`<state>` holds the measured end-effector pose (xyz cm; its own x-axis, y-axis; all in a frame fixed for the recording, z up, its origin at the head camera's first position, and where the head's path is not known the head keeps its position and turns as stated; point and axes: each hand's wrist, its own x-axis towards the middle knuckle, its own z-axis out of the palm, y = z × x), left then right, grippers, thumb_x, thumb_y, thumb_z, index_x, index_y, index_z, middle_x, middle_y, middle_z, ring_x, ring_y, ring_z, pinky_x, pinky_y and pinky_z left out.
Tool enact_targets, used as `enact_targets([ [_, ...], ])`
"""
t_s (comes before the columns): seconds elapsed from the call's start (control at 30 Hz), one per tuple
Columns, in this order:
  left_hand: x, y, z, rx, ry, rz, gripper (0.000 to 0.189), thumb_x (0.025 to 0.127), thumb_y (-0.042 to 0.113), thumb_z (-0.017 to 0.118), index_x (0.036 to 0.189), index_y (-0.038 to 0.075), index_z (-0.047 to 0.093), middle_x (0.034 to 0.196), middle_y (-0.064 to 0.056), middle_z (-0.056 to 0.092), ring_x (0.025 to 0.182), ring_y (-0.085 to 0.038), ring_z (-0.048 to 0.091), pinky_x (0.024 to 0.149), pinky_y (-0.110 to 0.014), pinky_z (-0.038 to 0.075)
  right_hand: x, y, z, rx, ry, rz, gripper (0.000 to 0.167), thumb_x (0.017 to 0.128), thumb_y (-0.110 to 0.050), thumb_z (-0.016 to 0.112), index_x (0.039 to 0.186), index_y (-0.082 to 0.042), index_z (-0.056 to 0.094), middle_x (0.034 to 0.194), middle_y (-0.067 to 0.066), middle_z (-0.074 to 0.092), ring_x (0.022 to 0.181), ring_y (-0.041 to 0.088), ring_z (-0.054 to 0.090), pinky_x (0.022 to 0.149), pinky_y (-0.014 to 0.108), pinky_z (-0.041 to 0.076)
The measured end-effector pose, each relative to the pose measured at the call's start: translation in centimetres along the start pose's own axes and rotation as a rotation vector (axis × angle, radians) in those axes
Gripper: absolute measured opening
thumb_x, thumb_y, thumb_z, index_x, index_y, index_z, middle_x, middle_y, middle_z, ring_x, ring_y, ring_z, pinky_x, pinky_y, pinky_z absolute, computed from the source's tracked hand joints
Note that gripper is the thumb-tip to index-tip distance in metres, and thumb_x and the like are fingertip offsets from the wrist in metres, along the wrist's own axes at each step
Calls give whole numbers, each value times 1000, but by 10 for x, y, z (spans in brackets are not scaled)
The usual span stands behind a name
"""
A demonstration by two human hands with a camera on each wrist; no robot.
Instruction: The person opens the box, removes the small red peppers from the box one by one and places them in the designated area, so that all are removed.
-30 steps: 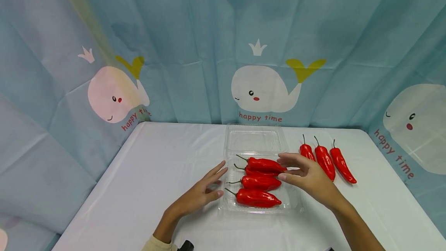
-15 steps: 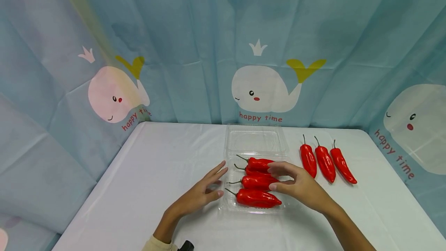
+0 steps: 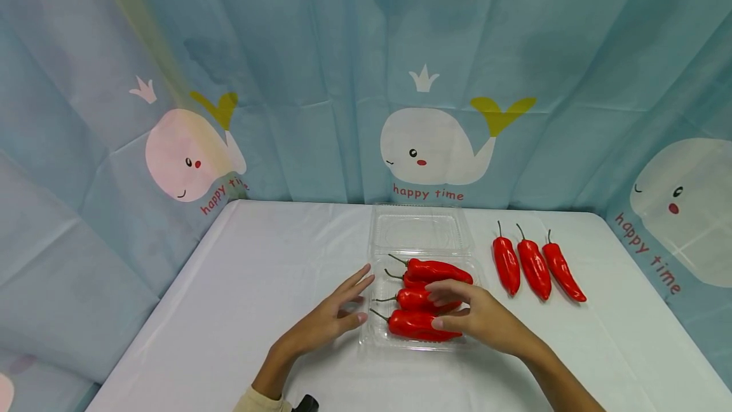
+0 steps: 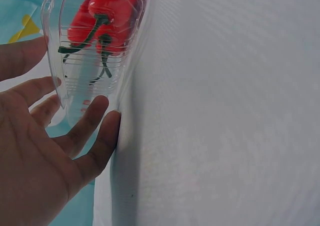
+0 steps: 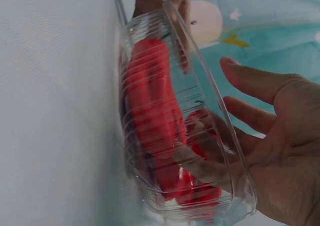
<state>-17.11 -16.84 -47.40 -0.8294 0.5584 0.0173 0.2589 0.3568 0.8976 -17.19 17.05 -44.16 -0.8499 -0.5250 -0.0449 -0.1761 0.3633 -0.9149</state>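
Observation:
Several red chili peppers (image 3: 412,323) lie side by side in a clear plastic clamshell box (image 3: 374,336), their green stems pointing left. My left hand (image 3: 328,315) is at the box's left side with fingers spread and relaxed; in the left wrist view its fingertips are at or against the box wall (image 4: 75,93). My right hand (image 3: 483,318) hovers over the right part of the box, fingers loosely bent above the front peppers. In the right wrist view that hand (image 5: 285,151) reaches over the rim, and the peppers (image 5: 152,98) show through the wall. Nothing is held in either hand.
Three more red peppers (image 3: 534,269) lie in a row on the white table (image 3: 286,240), right of the box. The box's lid (image 3: 420,231) is folded back toward the rear edge. A blue whale-print curtain (image 3: 320,81) hangs behind.
My right hand has moved left and toward me, from the rear peppers to over the front ones. The left hand, the box and the peppers have stayed in place.

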Motion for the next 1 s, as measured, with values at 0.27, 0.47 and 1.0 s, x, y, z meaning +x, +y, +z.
enact_targets([
  [0.27,0,-1,0,11,2,4,68,108,22,60,169,17,30,180,1,11,141,-37,53,110,-51,50,1,0,5,-22,-6,5,54,93,-18,82,143,-8,63,131,15,68,121,33,63,91,27,60],
  [0.47,0,0,-1,16,-1,4,68,108,22,60,169,17,30,180,0,10,141,-37,53,109,-45,51,2,0,8,-59,2,17,55,90,-15,84,141,-10,64,129,12,70,120,32,64,90,28,61],
  [1.0,1,0,0,17,5,-6,68,108,23,59,169,17,31,179,-1,12,140,-36,54,109,-48,51,4,4,10,-137,10,-1,53,88,-10,85,138,-11,67,124,7,73,114,28,67,93,41,61],
])
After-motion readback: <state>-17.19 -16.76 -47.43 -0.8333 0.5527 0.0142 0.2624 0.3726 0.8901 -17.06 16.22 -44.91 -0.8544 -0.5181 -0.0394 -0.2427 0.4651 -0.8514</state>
